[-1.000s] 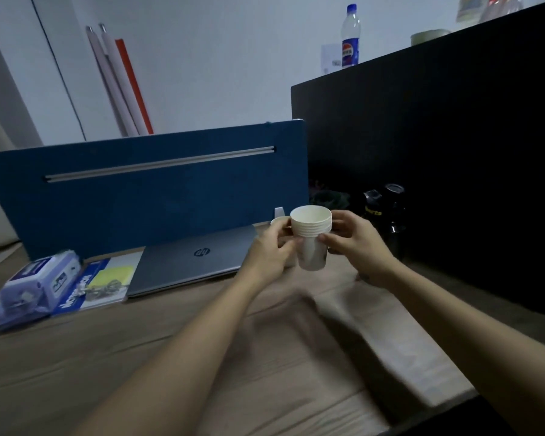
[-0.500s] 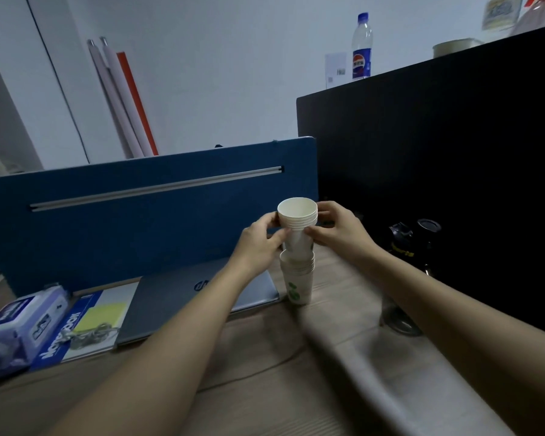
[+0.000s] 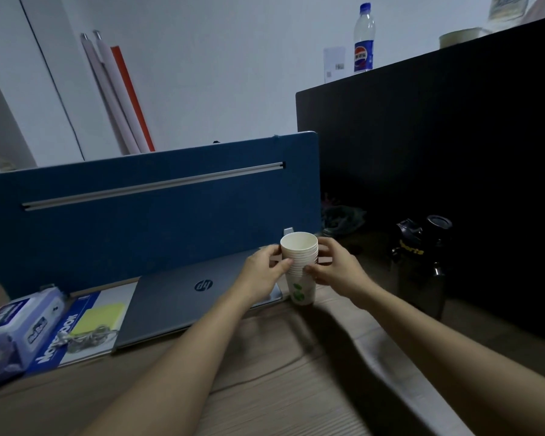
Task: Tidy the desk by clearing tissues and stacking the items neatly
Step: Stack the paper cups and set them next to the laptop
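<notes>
A stack of white paper cups (image 3: 299,256) stands upright on the wooden desk (image 3: 265,388), just right of a closed grey laptop (image 3: 183,297). Green marks show on the lowest cup. My left hand (image 3: 261,275) grips the stack's upper rims from the left, thumb and fingers curled round it. From the right, my right hand (image 3: 334,269) pinches the same rims. The cups are nested into a single column.
A blue tissue pack (image 3: 10,332) and a blue notebook (image 3: 76,332) with a yellow pad and keys lie at the left. A blue divider (image 3: 139,209) stands behind the laptop. Dark bottles (image 3: 422,262) stand at the right beside a black partition (image 3: 438,152).
The raised group of cups came down into the cups standing on the desk. Both hands lowered with it and still hold the rims.
</notes>
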A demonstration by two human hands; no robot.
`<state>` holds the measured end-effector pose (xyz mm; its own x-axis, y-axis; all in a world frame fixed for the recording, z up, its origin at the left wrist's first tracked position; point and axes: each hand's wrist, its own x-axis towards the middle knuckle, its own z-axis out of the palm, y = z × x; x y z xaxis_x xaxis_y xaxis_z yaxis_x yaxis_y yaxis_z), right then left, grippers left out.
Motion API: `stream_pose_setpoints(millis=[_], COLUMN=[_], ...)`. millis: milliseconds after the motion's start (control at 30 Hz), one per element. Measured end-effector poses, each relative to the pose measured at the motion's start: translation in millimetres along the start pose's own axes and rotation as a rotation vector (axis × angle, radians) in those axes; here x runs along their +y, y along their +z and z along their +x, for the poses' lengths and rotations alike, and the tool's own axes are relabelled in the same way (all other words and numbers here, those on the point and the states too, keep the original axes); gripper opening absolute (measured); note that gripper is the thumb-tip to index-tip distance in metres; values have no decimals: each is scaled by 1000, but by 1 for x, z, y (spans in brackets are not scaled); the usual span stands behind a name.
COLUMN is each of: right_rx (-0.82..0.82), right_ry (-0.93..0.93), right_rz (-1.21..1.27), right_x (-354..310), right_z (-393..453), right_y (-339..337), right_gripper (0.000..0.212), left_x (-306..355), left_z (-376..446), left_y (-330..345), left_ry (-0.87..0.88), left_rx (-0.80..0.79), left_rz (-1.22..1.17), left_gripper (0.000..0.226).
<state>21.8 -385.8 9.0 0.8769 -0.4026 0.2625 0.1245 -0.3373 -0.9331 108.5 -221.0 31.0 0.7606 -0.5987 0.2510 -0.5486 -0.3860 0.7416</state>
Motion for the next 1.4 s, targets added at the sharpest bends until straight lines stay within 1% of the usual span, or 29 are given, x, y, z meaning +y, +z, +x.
stream_pose_setpoints(millis=[100, 233, 367, 500, 600, 867, 1100, 1167, 1233, 1300, 1400], right_rx=[8, 8, 27, 41, 58, 82, 171, 189, 190, 176, 135], right_ry=[6, 35, 38, 35, 38, 65, 90, 101, 109, 115, 138], right_rz=[-10, -113, -198, -248, -314, -389, -476, -473, -460, -442, -400], right_x=[10, 26, 41, 54, 63, 82, 93, 94, 94, 93, 89], right_z=[2, 16, 40, 63, 80, 127, 141, 138, 130, 118, 90], right_y=[11, 22, 31, 41, 50, 82, 94, 93, 89, 85, 75], right_gripper=[60, 64, 62, 56, 56, 46, 23, 23, 31, 38, 39], left_x=[-10, -35, -66, -90, -102, -130, -133, -130, -127, -123, -112], left_z=[2, 4, 4, 9, 9, 16, 16, 15, 12, 6, -8], left_y=[-2, -10, -22, -31, -36, -45, -41, -40, -40, -38, -32], left_ry=[9, -7, -27, -33, -33, -23, -14, -16, -16, -16, 0], left_rx=[-34, -42, -51, -44, -63, -56, -52, -56, -56, -49, -46], left_rz=[65, 284, 425, 568, 635, 659, 688, 698, 699, 687, 674], left_gripper=[42, 58, 58, 54, 50, 44, 44, 43, 41, 39, 38])
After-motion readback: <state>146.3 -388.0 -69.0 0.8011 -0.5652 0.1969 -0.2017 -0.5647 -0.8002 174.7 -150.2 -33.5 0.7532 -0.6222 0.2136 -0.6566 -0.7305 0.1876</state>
